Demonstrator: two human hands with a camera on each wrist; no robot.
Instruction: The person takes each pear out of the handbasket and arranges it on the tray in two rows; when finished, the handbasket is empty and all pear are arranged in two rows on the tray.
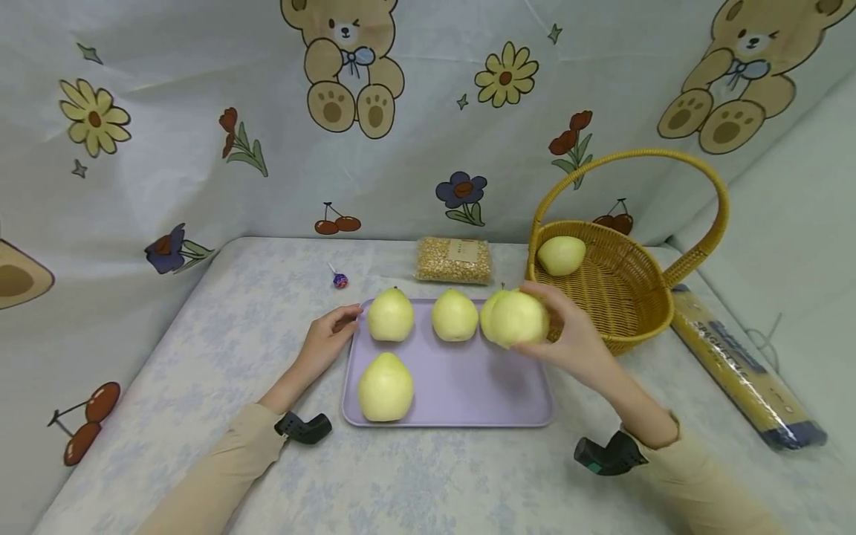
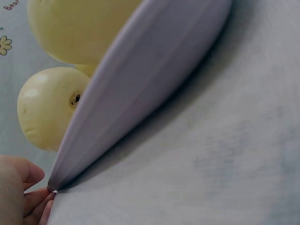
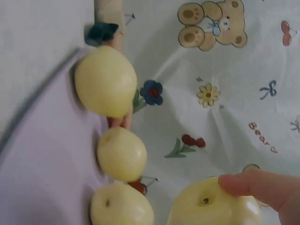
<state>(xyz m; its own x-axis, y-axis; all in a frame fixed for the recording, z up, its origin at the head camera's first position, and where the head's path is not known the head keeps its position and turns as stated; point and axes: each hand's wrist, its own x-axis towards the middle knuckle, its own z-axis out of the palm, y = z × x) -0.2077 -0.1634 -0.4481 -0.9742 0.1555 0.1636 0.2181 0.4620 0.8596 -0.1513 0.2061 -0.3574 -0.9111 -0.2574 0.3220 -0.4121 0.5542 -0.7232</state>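
Note:
My right hand grips a pale yellow-green pear by its sides, held up over the right part of the lilac tray. Another pear is partly hidden behind it. At the tray's far left corner, my left hand holds the rim; its thumb and fingers meet the edge in the left wrist view. On the tray stand a pear at the back left, a pear at the back middle and a pear at the front left. The right wrist view shows my thumb on the held pear.
Just right of the tray stands a yellow wicker basket with a tall handle and one pear inside. A spaghetti pack lies at the right. Behind the tray are a bag of yellow kernels and a lollipop.

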